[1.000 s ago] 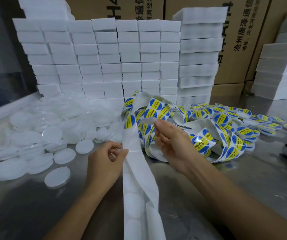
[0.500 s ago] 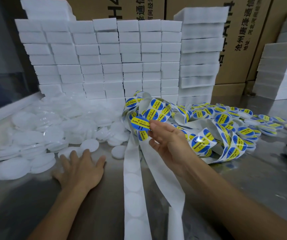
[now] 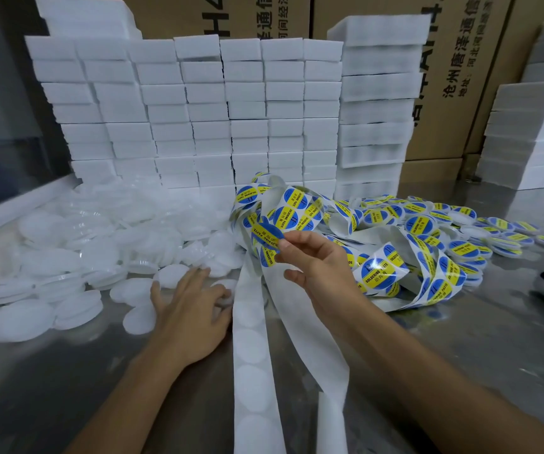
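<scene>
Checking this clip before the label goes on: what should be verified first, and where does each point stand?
1. Pinch grip on the sticker by the right hand: ok.
2. The sticker clear of the backing strip: cannot tell, they overlap in view.
3. A lid lifted by the left hand: not ok, its open fingers only touch the plain lids.
4. More plain lids within reach: ok.
5. The labelled lids kept apart: ok, piled to the right.
</scene>
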### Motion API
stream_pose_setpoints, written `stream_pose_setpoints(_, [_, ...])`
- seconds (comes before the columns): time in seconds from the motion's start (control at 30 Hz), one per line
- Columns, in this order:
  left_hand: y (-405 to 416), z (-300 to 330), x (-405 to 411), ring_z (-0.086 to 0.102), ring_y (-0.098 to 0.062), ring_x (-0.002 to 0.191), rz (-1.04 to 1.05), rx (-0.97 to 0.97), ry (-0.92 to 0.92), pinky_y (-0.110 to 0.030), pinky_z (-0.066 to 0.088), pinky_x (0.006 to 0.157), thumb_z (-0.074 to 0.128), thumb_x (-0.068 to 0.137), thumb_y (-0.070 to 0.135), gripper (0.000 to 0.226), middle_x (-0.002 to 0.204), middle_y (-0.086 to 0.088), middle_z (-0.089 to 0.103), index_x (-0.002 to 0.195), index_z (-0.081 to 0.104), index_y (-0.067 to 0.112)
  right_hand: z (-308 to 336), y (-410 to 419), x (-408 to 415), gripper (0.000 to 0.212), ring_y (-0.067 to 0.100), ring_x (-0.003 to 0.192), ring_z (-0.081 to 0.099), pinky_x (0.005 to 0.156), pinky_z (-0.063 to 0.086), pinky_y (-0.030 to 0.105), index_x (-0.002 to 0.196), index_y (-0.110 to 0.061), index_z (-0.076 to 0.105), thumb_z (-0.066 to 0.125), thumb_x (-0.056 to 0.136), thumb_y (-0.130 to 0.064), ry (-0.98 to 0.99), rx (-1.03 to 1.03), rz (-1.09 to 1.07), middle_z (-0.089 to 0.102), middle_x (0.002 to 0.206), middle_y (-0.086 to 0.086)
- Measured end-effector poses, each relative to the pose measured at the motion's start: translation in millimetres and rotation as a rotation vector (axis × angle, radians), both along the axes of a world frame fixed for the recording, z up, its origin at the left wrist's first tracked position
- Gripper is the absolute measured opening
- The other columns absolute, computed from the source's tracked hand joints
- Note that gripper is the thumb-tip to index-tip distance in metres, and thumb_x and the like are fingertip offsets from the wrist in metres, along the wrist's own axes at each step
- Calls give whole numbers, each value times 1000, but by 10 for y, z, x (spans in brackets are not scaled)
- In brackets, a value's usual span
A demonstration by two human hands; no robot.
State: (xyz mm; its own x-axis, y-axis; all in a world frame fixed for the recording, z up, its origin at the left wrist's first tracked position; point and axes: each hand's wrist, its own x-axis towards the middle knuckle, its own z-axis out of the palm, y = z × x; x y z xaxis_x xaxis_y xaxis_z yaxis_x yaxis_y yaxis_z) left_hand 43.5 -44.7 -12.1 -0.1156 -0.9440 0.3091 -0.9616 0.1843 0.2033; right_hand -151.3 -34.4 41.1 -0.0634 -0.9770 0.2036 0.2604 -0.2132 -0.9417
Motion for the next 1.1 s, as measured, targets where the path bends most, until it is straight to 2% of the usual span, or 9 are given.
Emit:
stream_pose_setpoints(0.07, [29, 34, 8, 47, -12, 121, -22, -42, 100, -53, 11, 110, 54, 90, 41, 11, 109, 16, 57, 98, 57, 35, 4, 0, 0, 19, 15, 83, 66, 66, 51, 25, 75, -30, 75, 74, 86, -15, 25, -5, -7, 70, 81, -1])
stream_pose_setpoints(0.17, [71, 76, 17, 53, -16, 94, 1, -36, 163, -41, 27, 95, 60, 87, 45, 16, 76, 15, 52, 91, 51, 33, 1, -3, 10, 18, 16, 85, 63, 68, 52, 26, 74, -36, 76, 77, 84, -20, 82, 2, -19, 67, 87, 3])
stream_pose_setpoints(0.33, [97, 131, 18, 56, -20, 85, 56, -185, 313, -37, 31, 81, 75, 72, 49, 36, 86, 13, 59, 91, 55, 27, -20, 3, 8, 21, 10, 73, 61, 62, 50, 22, 83, -37, 76, 75, 85, -16, 127, -85, -33, 67, 82, -12])
stream_pose_setpoints(0.43, [97, 171, 17, 61, -26, 81, -3, -434, 333, -44, 45, 79, 83, 70, 37, 38, 88, 2, 64, 92, 60, 17, -45, 16, 6, 26, 11, 70, 63, 61, 51, 23, 98, -37, 70, 75, 85, -15, 171, -144, -42, 67, 88, -4])
stream_pose_setpoints(0.57, [135, 221, -101, 64, -28, 91, -178, -746, 288, -43, 48, 75, 75, 73, 34, 36, 99, -5, 68, 96, 64, 8, -99, 45, 63, 41, 11, 72, 65, 64, 53, 20, 115, -31, 54, 77, 84, -19, 228, -152, 11, 69, 103, 7])
stream_pose_setpoints(0.7, [184, 218, -256, 63, -26, 103, -319, -828, 248, -40, 51, 83, 75, 77, 26, 33, 115, -12, 68, 98, 66, 2, -138, 60, 123, 46, 17, 69, 68, 70, 57, 29, 115, -21, 50, 77, 82, -6, 141, -162, 86, 71, 81, 4])
stream_pose_setpoints(0.8, [217, 224, -325, 64, -16, 102, -353, -688, 528, -24, 54, 81, 82, 76, 15, 38, 118, -6, 65, 107, 63, 4, -135, 49, 101, 43, 15, 64, 68, 65, 54, 22, 111, -18, 50, 76, 82, 0, 109, -172, 76, 71, 71, 4])
stream_pose_setpoints(0.93, [236, 296, -361, 74, -17, 80, -242, -124, 1424, -25, 59, 69, 75, 78, -2, 36, 103, -6, 73, 108, 63, 15, -123, 30, 61, 41, 11, 62, 68, 62, 52, 18, 109, -20, 52, 76, 82, 0, 122, -174, 47, 70, 68, -1])
stream_pose_setpoints(1.1, [195, 323, -293, 74, -28, 84, -303, 129, 1710, -28, 59, 69, 73, 65, 8, 37, 92, -17, 75, 101, 66, 5, -122, 35, 52, 37, 10, 67, 70, 63, 52, 17, 108, -20, 55, 77, 82, -5, 161, -181, 36, 72, 72, 0])
